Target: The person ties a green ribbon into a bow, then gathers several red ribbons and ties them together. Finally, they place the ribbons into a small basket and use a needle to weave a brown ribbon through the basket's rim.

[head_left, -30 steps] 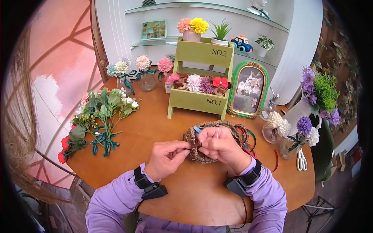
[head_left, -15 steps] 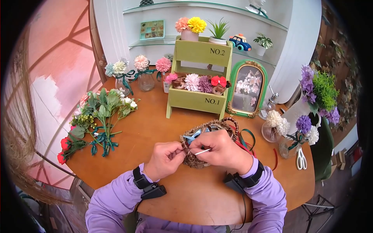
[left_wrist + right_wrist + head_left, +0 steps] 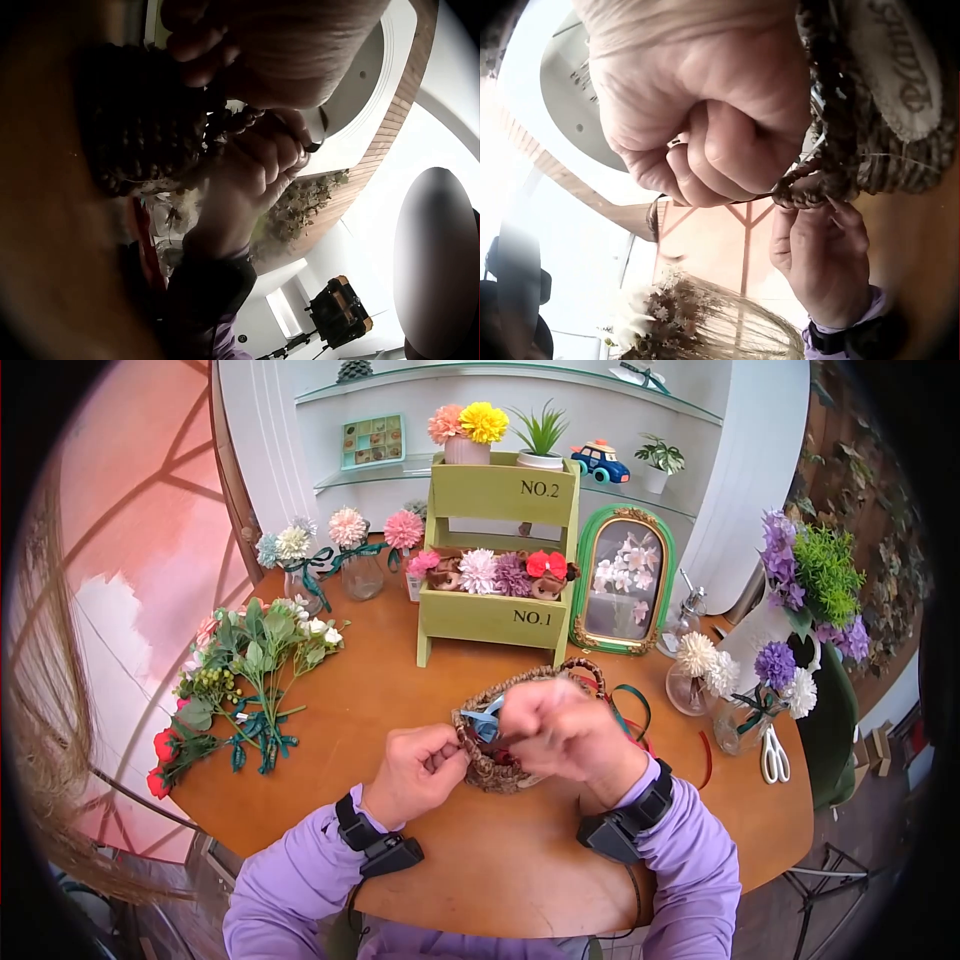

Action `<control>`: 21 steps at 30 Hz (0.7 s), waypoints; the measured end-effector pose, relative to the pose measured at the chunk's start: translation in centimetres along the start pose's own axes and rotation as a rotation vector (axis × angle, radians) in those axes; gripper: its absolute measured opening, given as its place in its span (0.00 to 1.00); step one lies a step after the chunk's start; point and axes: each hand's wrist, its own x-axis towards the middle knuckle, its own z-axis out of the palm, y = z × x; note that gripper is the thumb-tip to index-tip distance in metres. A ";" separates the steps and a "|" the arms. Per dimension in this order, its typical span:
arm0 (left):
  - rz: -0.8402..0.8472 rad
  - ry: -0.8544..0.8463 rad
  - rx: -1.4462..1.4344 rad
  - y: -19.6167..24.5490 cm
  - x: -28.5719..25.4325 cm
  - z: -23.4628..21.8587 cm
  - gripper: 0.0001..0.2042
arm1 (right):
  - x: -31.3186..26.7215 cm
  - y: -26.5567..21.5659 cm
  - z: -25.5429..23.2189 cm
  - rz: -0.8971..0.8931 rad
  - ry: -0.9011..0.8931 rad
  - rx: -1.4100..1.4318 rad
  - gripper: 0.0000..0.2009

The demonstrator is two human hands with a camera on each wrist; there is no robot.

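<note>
A brown woven basket [image 3: 505, 776] stands in front of me, with a blue ribbon [image 3: 484, 724] inside near its left end. My left hand [image 3: 414, 772] pinches the braided handle [image 3: 799, 198] at that end between thumb and fingers. Over the basket, my right hand [image 3: 572, 732] is blurred in the head view. The right wrist view shows its fingers curled into a fist round a thin dark brown ribbon [image 3: 754, 198], which runs taut to the handle. A loose brown tail hangs past the fist. An oval tag with lettering [image 3: 901, 71] is on the basket's side.
Green and red ribbons [image 3: 706, 760] trail right of the basket, near white scissors [image 3: 774, 754]. Flower vases [image 3: 740, 725] line the right edge. A green wooden stand [image 3: 490, 622] and an oval frame [image 3: 625, 580] stand behind. Artificial flowers [image 3: 262, 650] lie at left.
Both hands were close together at the handle; my right hand has moved up and to the right with the ribbon. My left hand stays at the handle. The head view has shifted slightly.
</note>
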 end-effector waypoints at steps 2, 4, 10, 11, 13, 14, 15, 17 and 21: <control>-0.003 -0.002 -0.012 -0.3 -0.1 0.0 0.02 | 0.0 -1.1 0.4 -0.206 0.114 -0.007 0.05; -0.006 -0.007 -0.025 -0.7 -0.1 0.3 0.04 | 0.1 -2.0 0.8 -0.341 0.458 -0.329 0.08; -0.060 0.129 -0.261 -0.4 -0.2 0.7 0.02 | -0.1 -2.3 0.7 -0.502 0.631 -0.789 0.11; -0.207 0.056 -0.345 0.5 -0.1 0.1 0.03 | -0.1 -2.1 0.9 -0.528 0.584 -0.907 0.10; -0.356 -0.021 -0.427 1.4 0.3 -0.6 0.03 | 0.3 -1.4 0.5 -0.469 0.522 -0.908 0.07; -0.412 -0.096 -0.514 1.6 0.5 -0.9 0.05 | 0.1 -1.2 1.1 -0.361 0.516 -0.974 0.07; -0.467 -0.170 -0.601 1.7 0.6 -1.0 0.08 | 0.1 -0.9 1.4 -0.252 0.507 -1.037 0.08; -0.456 -0.143 -0.665 0.2 0.5 -0.8 0.06 | 0.4 -0.4 1.5 -0.278 0.482 -1.041 0.10; -0.389 -0.026 -0.495 0.0 0.5 -1.0 0.05 | 0.4 -0.3 1.8 -0.337 0.646 -1.139 0.11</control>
